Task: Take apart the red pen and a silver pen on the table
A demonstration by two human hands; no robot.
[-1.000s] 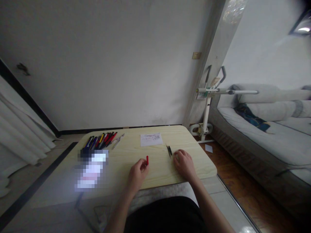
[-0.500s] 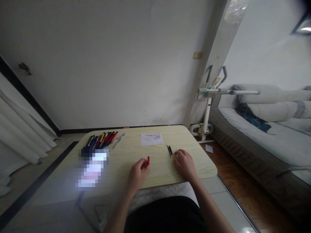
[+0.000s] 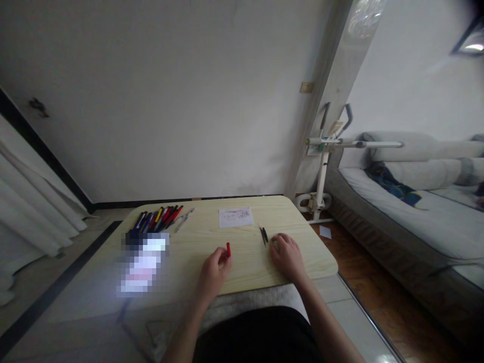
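Note:
My left hand (image 3: 214,269) rests on the light wooden table (image 3: 196,242) with its fingers pinched round a small red pen cap (image 3: 228,249). My right hand (image 3: 287,256) lies on the table to the right with its fingers curled; what is under them is hidden. Just beyond its fingertips lies a thin black pen part (image 3: 263,235). A row of coloured pens (image 3: 157,219) lies at the far left of the table, with a clear pen (image 3: 183,220) beside it.
A printed slip of paper (image 3: 236,217) lies at the far middle of the table. A blurred patch (image 3: 143,262) covers something at the left. A white exercise machine (image 3: 321,166) and a grey sofa (image 3: 412,201) stand to the right. Curtains (image 3: 30,201) hang at the left.

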